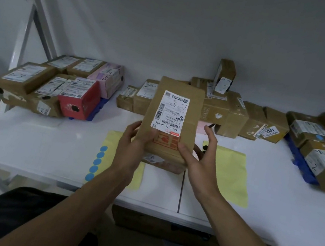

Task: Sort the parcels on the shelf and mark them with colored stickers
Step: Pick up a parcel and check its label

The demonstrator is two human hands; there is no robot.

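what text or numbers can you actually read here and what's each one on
"642 L714-00 015": white label on the held parcel, upside down to the camera.
"3001": tag on a brown box at the back.
"Con", then cut off: pink box.
All other label print is too small or blurred to read.

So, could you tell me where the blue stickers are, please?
In the head view, the blue stickers line the left edge of a yellow sheet, just left of the left hand.
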